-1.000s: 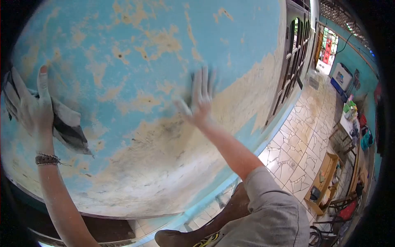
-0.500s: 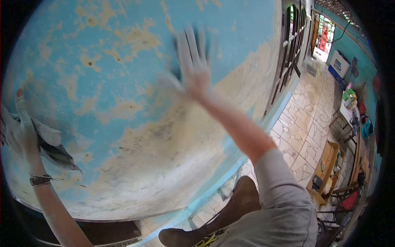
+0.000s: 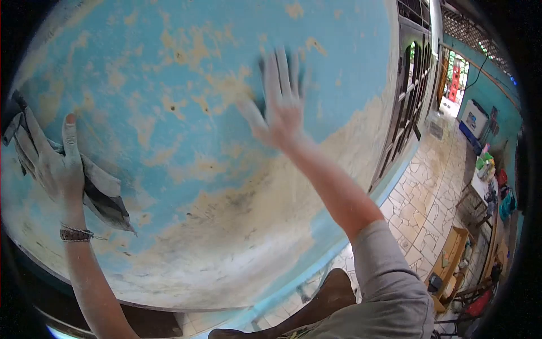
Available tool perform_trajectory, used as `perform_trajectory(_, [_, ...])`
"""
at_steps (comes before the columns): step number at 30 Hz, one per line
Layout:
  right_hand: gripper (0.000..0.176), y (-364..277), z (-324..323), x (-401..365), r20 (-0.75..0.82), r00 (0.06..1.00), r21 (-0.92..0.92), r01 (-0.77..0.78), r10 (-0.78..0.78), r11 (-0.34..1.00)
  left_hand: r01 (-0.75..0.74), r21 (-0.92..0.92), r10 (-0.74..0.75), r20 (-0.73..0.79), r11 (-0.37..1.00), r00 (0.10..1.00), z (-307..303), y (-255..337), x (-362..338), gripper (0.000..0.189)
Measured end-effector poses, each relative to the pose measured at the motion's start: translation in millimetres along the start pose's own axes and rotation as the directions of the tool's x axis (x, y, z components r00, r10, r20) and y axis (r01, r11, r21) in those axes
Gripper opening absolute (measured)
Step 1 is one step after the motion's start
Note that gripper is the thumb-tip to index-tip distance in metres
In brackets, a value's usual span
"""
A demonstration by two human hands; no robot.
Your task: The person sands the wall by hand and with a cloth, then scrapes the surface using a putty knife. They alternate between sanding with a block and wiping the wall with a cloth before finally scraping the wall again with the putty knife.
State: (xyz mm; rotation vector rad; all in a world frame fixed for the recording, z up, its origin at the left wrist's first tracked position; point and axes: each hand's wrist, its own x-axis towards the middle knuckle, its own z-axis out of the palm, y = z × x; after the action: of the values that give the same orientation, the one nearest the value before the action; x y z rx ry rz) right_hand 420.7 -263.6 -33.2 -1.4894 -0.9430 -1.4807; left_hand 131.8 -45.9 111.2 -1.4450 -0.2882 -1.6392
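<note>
My right hand point(image 3: 284, 107) lies flat on the blue, patchy wall point(image 3: 164, 135), fingers stretched upward and thumb apart. It is coated in pale dust and slightly blurred. Dark areas show beside its fingers, probably shadow. At the left, my left hand point(image 3: 59, 164), also dusty, holds a folded sheet of sandpaper point(image 3: 104, 183) against the wall. The sheet is grey and dark, with a torn corner hanging below the hand; its middle is hidden under the palm. A braided bracelet point(image 3: 76, 233) circles the left wrist.
A barred window point(image 3: 403, 96) borders the wall on the right. Beyond it runs a cracked-tile floor point(image 3: 418, 192). Along the far side stand a wooden box point(image 3: 451, 260) of items, a small cluttered table point(image 3: 479, 185) and a white-and-blue cooler point(image 3: 473, 118). My knee point(image 3: 336, 288) is bent close below the wall.
The view has shifted, so the wall and left hand appear farther right. My right hand has slid over the wall and is less blurred. The left hand still holds the sandpaper.
</note>
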Motion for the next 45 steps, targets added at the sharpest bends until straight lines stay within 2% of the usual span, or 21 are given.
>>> perform_trajectory(3, [0.087, -14, 2, 101, 0.003, 1.0, -0.071, -0.027, 0.027, 0.997, 0.029, 0.001, -0.029, 0.026, 1.0, 0.999, 0, 2, 1, 0.079])
perform_trajectory(5, [0.085, -17, 3, 107, 0.001, 1.0, -0.045, -0.03, 0.03, 0.999, 0.026, 0.007, -0.026, 0.032, 1.0, 0.999, -2, 2, 1, 0.078])
perform_trajectory(7, [0.086, -13, 8, 43, -0.033, 0.999, 0.049, 0.011, -0.01, 0.999, 0.043, 0.001, -0.043, 0.067, 0.999, 0.997, -7, 3, 1, 0.078])
perform_trajectory(9, [0.084, -13, 1, -57, 0.051, 0.999, 0.059, -0.022, 0.019, 0.998, 0.069, -0.006, -0.069, 0.071, 0.998, 0.995, -7, 6, 4, 0.078])
perform_trajectory(10, [0.085, -17, -3, -105, 0.095, 0.992, 0.123, -0.09, 0.079, 0.988, 0.081, -0.008, -0.08, 0.075, 0.997, 0.994, -8, 7, 4, 0.079])
perform_trajectory(12, [0.086, -14, -3, -105, 0.083, 0.995, 0.072, -0.061, 0.055, 0.996, 0.102, 0.001, -0.102, 0.077, 0.995, 0.992, -10, 8, 1, 0.079])
perform_trajectory(14, [0.087, -19, -3, -70, 0.053, 0.998, 0.028, -0.036, 0.034, 0.999, 0.092, 0.001, -0.092, 0.074, 0.996, 0.993, -10, 8, 3, 0.08])
perform_trajectory(18, [0.084, -16, 13, 144, -0.121, 0.99, -0.06, 0.067, -0.074, 0.996, 0.128, -0.018, -0.126, 0.112, 0.992, 0.986, -14, 11, 6, 0.08])
perform_trajectory(21, [0.063, -19, 21, 181, -0.347, 0.926, -0.21, 0.076, -0.147, 0.975, 0.132, -0.001, -0.13, 0.145, 0.991, 0.981, -18, 10, 6, 0.081])
perform_trajectory(23, [0.083, -18, 17, 118, -0.128, 0.991, 0.015, 0.053, -0.051, 0.998, 0.129, -0.02, -0.125, 0.143, 0.991, 0.982, -20, 12, 7, 0.081])
perform_trajectory(26, [0.083, -25, 2, -23, 0.011, 1.0, 0.047, 0.0, -0.001, 0.999, 0.124, -0.016, -0.12, 0.147, 0.992, 0.982, -21, 13, 8, 0.08])
perform_trajectory(28, [0.084, -31, 1, -36, 0.038, 0.999, 0.028, 0.002, -0.003, 1.0, 0.13, -0.018, -0.126, 0.149, 0.991, 0.981, -19, 14, 6, 0.08])
perform_trajectory(30, [0.085, -35, 1, 19, 0.015, 0.999, -0.028, 0.038, -0.038, 0.999, 0.137, -0.013, -0.133, 0.156, 0.991, 0.979, -20, 12, 9, 0.083])
perform_trajectory(33, [0.084, -31, 24, 179, -0.138, 0.986, -0.022, 0.087, -0.089, 0.996, 0.148, -0.013, -0.143, 0.174, 0.989, 0.974, -20, 14, 8, 0.087])
perform_trajectory(34, [0.083, -34, 30, 210, -0.207, 0.973, -0.038, 0.098, -0.104, 0.994, 0.154, -0.022, -0.148, 0.178, 0.988, 0.973, -20, 13, 9, 0.087])
perform_trajectory(37, [0.083, -55, 30, 181, -0.156, 0.986, 0.056, 0.07, -0.061, 0.996, 0.155, -0.028, -0.146, 0.2, 0.988, 0.969, -21, 11, 7, 0.087])
perform_trajectory(39, [0.081, -73, 13, 86, -0.035, 0.993, 0.025, 0.111, -0.11, 0.993, 0.171, -0.033, -0.161, 0.2, 0.985, 0.967, -21, 11, 8, 0.087])
perform_trajectory(41, [0.078, -87, 8, -25, 0.067, 0.996, 0.084, 0.056, -0.062, 0.995, 0.191, -0.051, -0.177, 0.208, 0.98, 0.962, -23, 15, 7, 0.086])
perform_trajectory(42, [0.078, -102, -2, -40, 0.108, 0.993, 0.11, 0.04, -0.052, 0.993, 0.182, -0.037, -0.169, 0.23, 0.983, 0.958, -27, 17, 5, 0.086])
perform_trajectory(43, [0.078, -100, 4, -31, 0.079, 0.994, 0.106, 0.072, -0.081, 0.992, 0.174, -0.027, -0.162, 0.244, 0.984, 0.956, -29, 20, 6, 0.085])
perform_trajectory(45, [0.078, -99, 11, 12, 0.052, 0.993, 0.098, 0.102, -0.108, 0.99, 0.177, -0.061, -0.154, 0.278, 0.982, 0.948, -31, 25, 0, 0.082])
